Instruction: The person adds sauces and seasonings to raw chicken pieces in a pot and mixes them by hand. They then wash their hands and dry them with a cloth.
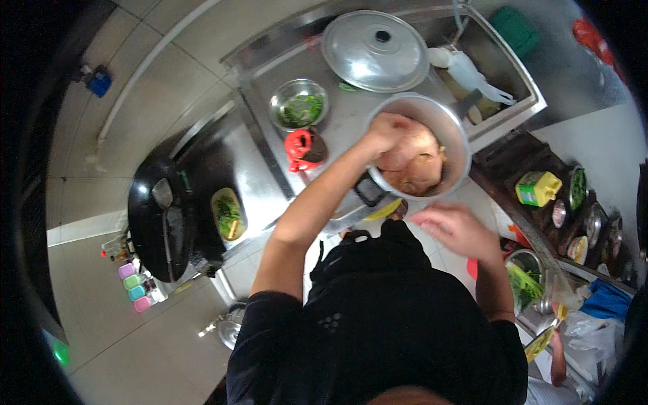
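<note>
A deep metal pot [459, 155] with dark handles stands at the counter's near edge. Inside it lies a large, pale pink piece of raw meat [422, 158] that looks like a whole chicken. My left hand [391, 135] reaches over the rim and grips the meat at its upper left; its fingers are blurred and partly merge with the meat. Outside the pot, just below its right side, my right hand [459, 228] hangs in the air with its fingers stretched out and nothing in them.
Behind the pot lie a round lid [374, 54] and a sink [513, 64]. Left of it are a bowl of greens [300, 108] and a red container [297, 152]. Farther left sits a wok [145, 223] with a ladle. Another person's hand [557, 341] shows at lower right.
</note>
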{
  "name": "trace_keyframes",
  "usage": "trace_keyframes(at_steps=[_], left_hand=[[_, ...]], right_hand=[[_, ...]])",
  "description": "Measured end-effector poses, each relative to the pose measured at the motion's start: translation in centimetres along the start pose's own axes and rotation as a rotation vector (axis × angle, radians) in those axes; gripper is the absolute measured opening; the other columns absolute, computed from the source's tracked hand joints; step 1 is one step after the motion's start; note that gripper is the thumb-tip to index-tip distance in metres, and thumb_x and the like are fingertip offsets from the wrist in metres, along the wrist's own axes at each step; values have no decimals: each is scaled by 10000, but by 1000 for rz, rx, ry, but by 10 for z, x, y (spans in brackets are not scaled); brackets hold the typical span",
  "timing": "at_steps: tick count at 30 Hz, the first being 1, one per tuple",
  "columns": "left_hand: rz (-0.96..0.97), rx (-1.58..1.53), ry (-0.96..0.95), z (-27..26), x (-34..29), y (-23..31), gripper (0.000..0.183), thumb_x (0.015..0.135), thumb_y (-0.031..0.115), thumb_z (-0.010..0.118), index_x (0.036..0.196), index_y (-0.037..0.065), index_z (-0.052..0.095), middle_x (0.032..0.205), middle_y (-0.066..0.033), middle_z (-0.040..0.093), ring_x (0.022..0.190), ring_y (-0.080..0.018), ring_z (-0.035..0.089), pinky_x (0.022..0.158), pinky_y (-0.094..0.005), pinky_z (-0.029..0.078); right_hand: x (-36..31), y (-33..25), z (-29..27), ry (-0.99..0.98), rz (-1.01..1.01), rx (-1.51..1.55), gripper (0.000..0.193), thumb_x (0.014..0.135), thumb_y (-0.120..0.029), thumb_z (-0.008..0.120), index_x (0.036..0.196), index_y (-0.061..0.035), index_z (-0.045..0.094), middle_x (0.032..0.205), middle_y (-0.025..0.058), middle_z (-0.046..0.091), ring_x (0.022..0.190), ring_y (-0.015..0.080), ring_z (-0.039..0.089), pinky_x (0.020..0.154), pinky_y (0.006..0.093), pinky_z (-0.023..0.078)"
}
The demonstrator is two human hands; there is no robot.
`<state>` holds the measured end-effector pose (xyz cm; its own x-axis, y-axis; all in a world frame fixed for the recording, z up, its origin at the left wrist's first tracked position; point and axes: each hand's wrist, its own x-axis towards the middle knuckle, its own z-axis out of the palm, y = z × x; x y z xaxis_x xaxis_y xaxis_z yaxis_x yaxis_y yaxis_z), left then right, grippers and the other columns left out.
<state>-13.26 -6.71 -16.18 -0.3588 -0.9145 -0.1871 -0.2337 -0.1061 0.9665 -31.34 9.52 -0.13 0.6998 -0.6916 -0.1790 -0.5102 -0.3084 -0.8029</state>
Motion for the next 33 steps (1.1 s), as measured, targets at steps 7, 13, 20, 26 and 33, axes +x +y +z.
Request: trace_keyframes(at_steps=[7, 13, 20, 26, 33], left_hand=[[95, 237, -156, 22, 8, 17, 248, 838, 206, 546, 988, 141, 734, 1005, -93, 712, 937, -295, 662, 844, -383, 501], [-13, -209, -191, -4, -15, 57, 248, 868, 5, 536, 1066, 34, 681, 1013, -64, 684, 931, -146, 617, 861, -279, 483], [-37, -319, -250, -38, -44, 99, 297, 926, 55, 556, 1210, -32, 572, 1107, -143, 650, 1010, -209, 641, 907, -323, 509], [-42, -382, -252, -44, -55, 102, 265, 917, 51, 577, 1171, -20, 595, 1054, -149, 668, 967, -224, 662, 883, -344, 532], [-32, -377, -310, -46, -53, 95, 228, 920, 57, 585, 1135, -18, 604, 1033, -140, 669, 963, -226, 659, 883, -349, 527]], right_hand=[[100, 36, 154, -54, -134, 384, 509, 934, -177, 538, 1388, -11, 378, 1381, 242, 438, 1297, 373, 418, 1086, 462, 334], [236, 73, 248, 578, 35, 573, 500, 897, -307, 629, 1301, -45, 496, 1270, 174, 574, 1147, 308, 552, 941, 414, 457], [282, 63, 263, 232, 274, 1536, 412, 822, -163, 648, 1200, -134, 486, 772, 51, 632, 604, 165, 609, 491, 303, 492], [288, 58, 259, 237, 239, 1513, 335, 859, -255, 607, 1160, -151, 502, 762, 32, 593, 588, 161, 603, 497, 321, 507], [280, 52, 249, 193, 210, 1573, 286, 903, -361, 559, 1112, -170, 521, 750, 9, 547, 569, 156, 597, 503, 343, 524]])
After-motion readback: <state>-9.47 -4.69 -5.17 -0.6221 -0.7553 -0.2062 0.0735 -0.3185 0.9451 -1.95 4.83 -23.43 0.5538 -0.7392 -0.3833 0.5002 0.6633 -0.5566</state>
